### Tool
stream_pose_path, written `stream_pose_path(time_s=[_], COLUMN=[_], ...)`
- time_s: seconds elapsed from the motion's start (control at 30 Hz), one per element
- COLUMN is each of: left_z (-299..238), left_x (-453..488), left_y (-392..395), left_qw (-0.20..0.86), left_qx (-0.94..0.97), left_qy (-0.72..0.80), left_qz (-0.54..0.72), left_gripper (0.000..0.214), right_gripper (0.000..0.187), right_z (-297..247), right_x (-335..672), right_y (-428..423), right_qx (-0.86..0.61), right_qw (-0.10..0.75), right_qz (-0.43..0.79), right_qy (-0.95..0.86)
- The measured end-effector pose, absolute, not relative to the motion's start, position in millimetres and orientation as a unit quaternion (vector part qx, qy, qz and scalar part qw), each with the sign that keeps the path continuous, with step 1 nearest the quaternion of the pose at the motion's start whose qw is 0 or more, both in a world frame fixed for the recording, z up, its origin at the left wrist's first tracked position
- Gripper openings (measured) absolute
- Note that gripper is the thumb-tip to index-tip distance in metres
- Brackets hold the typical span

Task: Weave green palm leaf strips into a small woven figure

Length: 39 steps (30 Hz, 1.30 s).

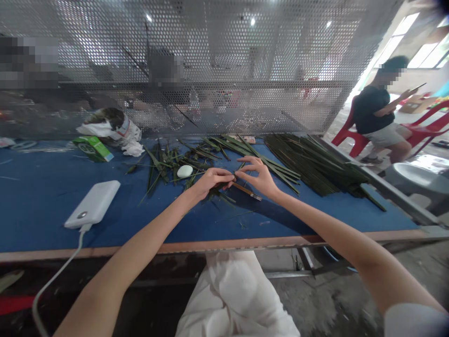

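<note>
My left hand [210, 183] grips a few narrow green palm leaves [219, 194] at the middle of the blue-covered table [45, 210]. My right hand [258, 178] pinches with thumb and forefinger close to the left fingertips, around a thin strip too fine to make out. Below it lies a slim brown stick [248, 190], touching or passing under the right thumb side. A loose heap of cut palm leaves [164, 164] spreads left of my hands, with a white oval bar of soap [184, 171] on it. A long bundle of dark green leaf ribs [312, 164] lies to the right.
A white power bank [91, 204] with a white cable lies at the left, near a green box [93, 149] and a white crumpled bag [112, 128]. A perforated metal screen [175, 61] rises behind the table. Beyond it, a person [375, 112] sits on a red plastic chair.
</note>
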<state>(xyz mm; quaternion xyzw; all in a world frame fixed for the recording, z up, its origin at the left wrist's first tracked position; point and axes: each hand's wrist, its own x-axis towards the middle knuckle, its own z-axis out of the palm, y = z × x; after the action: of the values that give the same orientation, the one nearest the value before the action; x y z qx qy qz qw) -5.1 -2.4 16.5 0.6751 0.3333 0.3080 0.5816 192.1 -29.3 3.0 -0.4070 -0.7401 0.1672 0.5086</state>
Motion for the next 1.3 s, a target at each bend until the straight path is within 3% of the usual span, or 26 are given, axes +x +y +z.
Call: stream_pose_path(time_s=[0.17, 0.4, 1.0, 1.3], left_z=[19.4, 15.1, 6.8, 6.9], left_x=[-6.2, -8.9, -1.5, -1.4], left_y=[-2.6, -0.5, 2.4, 2.5], left_qw=[0.6, 0.597, 0.58, 0.567], left_qx=[0.673, 0.692, 0.63, 0.637], left_qy=[0.313, 0.294, 0.382, 0.371], left_qz=[0.298, 0.282, 0.347, 0.368], left_gripper=[0.023, 0.024, 0.017, 0.022], right_gripper=[0.021, 0.019, 0.027, 0.032], right_z=[-0.1, 5.9, -6.2, -9.8], right_x=[188.9, 185.0, 185.5, 186.4], right_y=[-31.4, -40.6, -25.8, -22.1], right_qx=[-0.409, -0.417, -0.396, -0.384], right_qw=[0.519, 0.534, 0.497, 0.543], right_qz=[0.286, 0.215, 0.293, 0.359], right_qy=[-0.693, -0.703, -0.715, -0.655])
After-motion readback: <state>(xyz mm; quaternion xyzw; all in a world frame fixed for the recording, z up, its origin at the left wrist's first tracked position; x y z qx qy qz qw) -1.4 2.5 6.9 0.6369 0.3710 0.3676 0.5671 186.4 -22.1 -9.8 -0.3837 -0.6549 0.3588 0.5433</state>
